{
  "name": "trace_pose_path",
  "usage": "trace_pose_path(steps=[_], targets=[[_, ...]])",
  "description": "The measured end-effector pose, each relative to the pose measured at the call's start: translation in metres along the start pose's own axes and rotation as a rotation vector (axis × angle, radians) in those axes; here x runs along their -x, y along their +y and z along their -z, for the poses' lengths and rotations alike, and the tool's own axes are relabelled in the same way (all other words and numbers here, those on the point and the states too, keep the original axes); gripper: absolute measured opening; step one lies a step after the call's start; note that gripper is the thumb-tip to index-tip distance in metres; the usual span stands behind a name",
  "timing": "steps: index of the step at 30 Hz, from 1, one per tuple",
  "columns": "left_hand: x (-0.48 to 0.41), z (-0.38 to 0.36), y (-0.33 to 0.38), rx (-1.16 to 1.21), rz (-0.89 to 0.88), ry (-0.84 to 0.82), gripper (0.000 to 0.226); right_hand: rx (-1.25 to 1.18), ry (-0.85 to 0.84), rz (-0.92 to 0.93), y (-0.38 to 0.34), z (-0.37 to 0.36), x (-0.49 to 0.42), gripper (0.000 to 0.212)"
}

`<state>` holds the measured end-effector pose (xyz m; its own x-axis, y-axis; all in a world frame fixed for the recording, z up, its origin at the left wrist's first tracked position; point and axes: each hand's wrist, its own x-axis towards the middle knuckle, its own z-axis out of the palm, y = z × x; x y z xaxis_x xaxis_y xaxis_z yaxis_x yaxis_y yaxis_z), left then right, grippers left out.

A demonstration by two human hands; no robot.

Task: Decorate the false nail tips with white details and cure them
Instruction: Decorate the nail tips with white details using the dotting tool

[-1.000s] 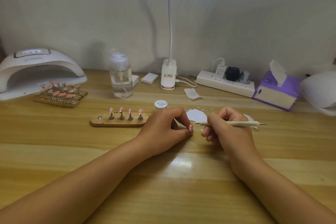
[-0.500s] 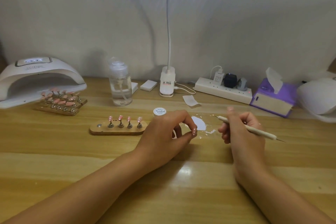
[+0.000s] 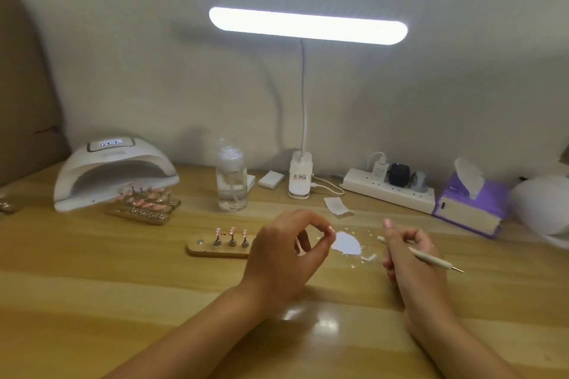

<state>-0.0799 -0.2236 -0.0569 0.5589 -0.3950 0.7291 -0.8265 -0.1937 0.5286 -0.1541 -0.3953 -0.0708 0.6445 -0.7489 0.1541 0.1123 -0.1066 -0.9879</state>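
Head view: your left hand [image 3: 286, 255] has thumb and forefinger closed in a ring, pinching what looks like a small pink nail tip [image 3: 331, 229].

– Agreed. And your right hand [image 3: 409, 252] is curled round the dotting tool [image 3: 431, 257], with its metal point aimed right.

– Between your hands, the white paint patch [image 3: 348, 243] lies on the counter [image 3: 92, 286], touched by neither.

– Just beside your left hand sits the wooden holder [image 3: 215, 248]. Three pink tips [image 3: 231, 231] stand on it, and your hand hides its right end.

– Your curing lamp [image 3: 114, 172] is far left, with racks of pink tips [image 3: 144, 203] at its mouth. The desk lamp [image 3: 308, 26] is lit.
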Motion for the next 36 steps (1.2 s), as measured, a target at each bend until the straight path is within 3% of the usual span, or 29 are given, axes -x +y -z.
trace_pose_path(steps=[5,13,18,29,36], targets=[[-0.039,0.07,-0.007,0.069,0.3,0.023,0.009,0.041,-0.037,0.024,0.0,0.002,0.002,0.033],[-0.024,0.175,-0.062,0.063,0.679,-0.136,0.01,0.095,-0.078,0.043,0.007,0.001,0.001,0.028],[-0.005,0.163,-0.088,0.011,0.763,-0.323,0.012,0.12,-0.073,0.059,0.012,0.005,-0.002,0.028],[0.006,0.143,-0.097,-0.064,0.746,-0.264,0.012,0.208,-0.093,0.106,0.007,0.003,0.006,0.031],[0.006,0.142,-0.101,-0.015,0.754,-0.319,0.013,0.272,-0.106,0.089,0.005,0.001,0.009,0.032]])
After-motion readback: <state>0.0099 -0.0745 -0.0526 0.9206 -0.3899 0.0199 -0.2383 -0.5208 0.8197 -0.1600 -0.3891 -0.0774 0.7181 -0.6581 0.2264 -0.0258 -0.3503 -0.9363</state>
